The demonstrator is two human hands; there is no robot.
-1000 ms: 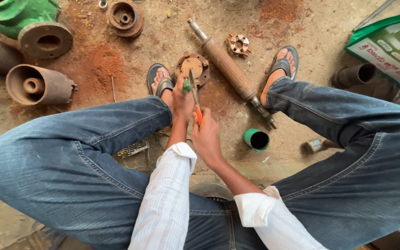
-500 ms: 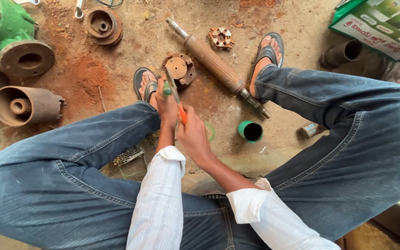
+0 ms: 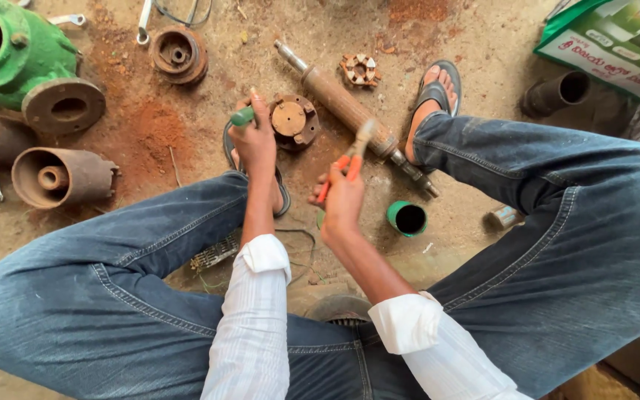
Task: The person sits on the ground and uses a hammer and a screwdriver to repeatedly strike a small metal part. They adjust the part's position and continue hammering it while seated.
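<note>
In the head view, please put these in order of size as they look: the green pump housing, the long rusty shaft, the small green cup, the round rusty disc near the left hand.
1. Green pump housing
2. Long rusty shaft
3. Round rusty disc
4. Small green cup

The housing is cut off by the edge, so its full size is unsure.

**A:** What is the ground like?

**B:** A dusty concrete floor (image 3: 483, 44), stained with patches of rust-red powder, heaviest at the left.

**A:** What lies on it?

**B:** At far left, a green pump housing (image 3: 16, 52) with two rusty cylindrical casings (image 3: 57, 178) just below it. A rusty round bowl part (image 3: 179, 53) sits near the top. In the middle lies a round rusty disc part (image 3: 294, 120), and beside it a long rusty shaft (image 3: 350, 111) runs diagonally. A small toothed ring (image 3: 359, 70) is above the shaft, a green cap (image 3: 407, 218) below it. At right, a dark pipe piece (image 3: 557, 92) lies by a green carton (image 3: 616, 37).
</note>
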